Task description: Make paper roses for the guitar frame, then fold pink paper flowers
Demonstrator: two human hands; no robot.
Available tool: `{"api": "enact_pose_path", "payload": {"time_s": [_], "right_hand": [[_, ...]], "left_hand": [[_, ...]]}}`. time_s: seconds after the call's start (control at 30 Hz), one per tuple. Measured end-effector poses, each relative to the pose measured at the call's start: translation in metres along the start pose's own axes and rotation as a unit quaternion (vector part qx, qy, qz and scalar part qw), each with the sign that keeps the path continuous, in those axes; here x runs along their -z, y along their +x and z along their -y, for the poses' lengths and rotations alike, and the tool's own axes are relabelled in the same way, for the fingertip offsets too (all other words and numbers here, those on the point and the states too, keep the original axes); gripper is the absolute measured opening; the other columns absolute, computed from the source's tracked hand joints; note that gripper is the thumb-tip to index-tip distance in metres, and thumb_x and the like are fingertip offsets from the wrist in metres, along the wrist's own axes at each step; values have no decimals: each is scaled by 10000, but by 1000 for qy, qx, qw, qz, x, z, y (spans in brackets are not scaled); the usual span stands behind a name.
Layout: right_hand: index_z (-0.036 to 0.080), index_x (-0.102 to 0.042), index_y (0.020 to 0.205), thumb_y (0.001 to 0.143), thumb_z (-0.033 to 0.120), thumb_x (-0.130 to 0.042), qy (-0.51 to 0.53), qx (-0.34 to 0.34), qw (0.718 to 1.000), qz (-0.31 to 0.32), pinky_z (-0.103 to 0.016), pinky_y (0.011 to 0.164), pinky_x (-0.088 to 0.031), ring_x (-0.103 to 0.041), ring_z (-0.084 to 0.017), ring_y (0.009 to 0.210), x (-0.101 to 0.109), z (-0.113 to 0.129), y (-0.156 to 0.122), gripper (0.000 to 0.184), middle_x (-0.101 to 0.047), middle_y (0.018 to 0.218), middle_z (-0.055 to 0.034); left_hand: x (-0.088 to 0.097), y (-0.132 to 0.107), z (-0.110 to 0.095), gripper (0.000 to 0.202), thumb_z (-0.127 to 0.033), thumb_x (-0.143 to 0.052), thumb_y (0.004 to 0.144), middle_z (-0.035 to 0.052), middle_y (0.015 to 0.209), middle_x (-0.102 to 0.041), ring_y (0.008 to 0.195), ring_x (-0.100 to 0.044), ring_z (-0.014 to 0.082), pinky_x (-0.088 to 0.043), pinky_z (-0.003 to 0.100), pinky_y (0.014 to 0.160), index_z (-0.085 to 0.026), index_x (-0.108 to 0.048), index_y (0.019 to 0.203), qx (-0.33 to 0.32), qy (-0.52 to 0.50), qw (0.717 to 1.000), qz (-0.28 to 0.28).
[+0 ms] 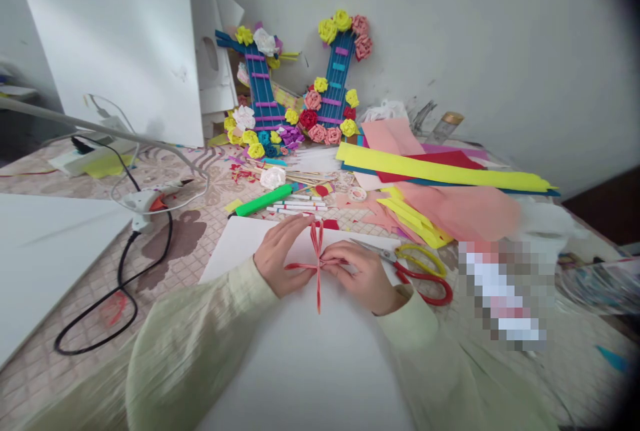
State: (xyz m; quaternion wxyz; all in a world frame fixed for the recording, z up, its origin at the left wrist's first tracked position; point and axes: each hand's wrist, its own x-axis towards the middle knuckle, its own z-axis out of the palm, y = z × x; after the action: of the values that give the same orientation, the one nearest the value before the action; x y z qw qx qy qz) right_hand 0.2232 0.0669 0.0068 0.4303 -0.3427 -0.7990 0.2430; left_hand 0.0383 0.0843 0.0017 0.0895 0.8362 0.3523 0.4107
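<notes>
Over a white board [300, 364], a cross-shaped piece of folded pink-red paper [318, 234] is held between both hands. My left hand [285, 254] grips its left arm, with the thumb below and the fingers above. At the centre and right arm of the paper, the fingers of my right hand [363, 274] pinch it. One paper loop points away from me and a narrow strip points toward me. Just right of my right hand lie scissors [420, 271] with red and yellow handles, their blades partly behind that hand.
A glue gun [145, 204] with a black cord lies at left. Two blue paper guitars with paper flowers [335, 81] lean at the back. Beyond the board are a green marker [265, 199] and several pens. Yellow paper strips [445, 167] and pink sheets lie at right.
</notes>
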Motion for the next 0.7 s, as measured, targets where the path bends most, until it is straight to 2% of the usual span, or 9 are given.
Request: {"api": "enact_pose_path", "payload": {"time_s": [0.1,0.2,0.33,0.43,0.53,0.7], "right_hand": [[188,-586,818,787,128,-537,0,4,1000,-1,-263,679,-467,-567,-138,760,0,0,0,84,-614,809,-41],[195,-582,827,788,128,-535,-1,7,1000,-6,-271,677,-468,-565,-142,764,0,0,0,91,-614,815,-41],[195,-581,826,787,130,-536,-5,6,1000,-10,-272,680,-471,-564,-143,768,0,0,0,88,-612,819,-44],[190,-578,823,784,129,-541,-12,7,1000,-18,-271,685,-472,-565,-141,762,0,1,1,82,-611,811,-45],[190,-577,822,782,134,-542,-17,6,1000,-24,-269,676,-477,-566,-141,752,-1,2,1,77,-612,807,-46],[195,-578,831,785,149,-536,-14,-4,999,-30,-267,651,-484,-565,-145,746,-3,2,0,78,-610,804,-49]], "left_hand": [[-1,0,1,644,-235,-579,612,112,1100,-537,1110,-422,260,-327,414,946,-163,-351,1209,-1,0,1000,-11],[-1,0,2,605,-273,-586,610,90,933,-570,959,-494,243,-375,410,867,-148,-401,1173,11,0,1000,-20],[0,1,3,343,-311,-583,613,86,862,-543,810,-511,215,-415,391,758,-160,-584,921,21,21,1000,1],[0,0,4,189,-277,-565,633,88,885,-553,816,-525,202,-427,372,749,-174,-608,785,3,2,1000,0],[-4,-3,3,197,-229,-562,646,84,904,-606,841,-558,189,-446,341,761,-170,-593,832,-27,-35,999,-7],[-7,-5,3,186,-204,-535,712,72,799,-673,736,-617,158,-494,271,683,-155,-593,881,-50,-44,998,-15]]}}
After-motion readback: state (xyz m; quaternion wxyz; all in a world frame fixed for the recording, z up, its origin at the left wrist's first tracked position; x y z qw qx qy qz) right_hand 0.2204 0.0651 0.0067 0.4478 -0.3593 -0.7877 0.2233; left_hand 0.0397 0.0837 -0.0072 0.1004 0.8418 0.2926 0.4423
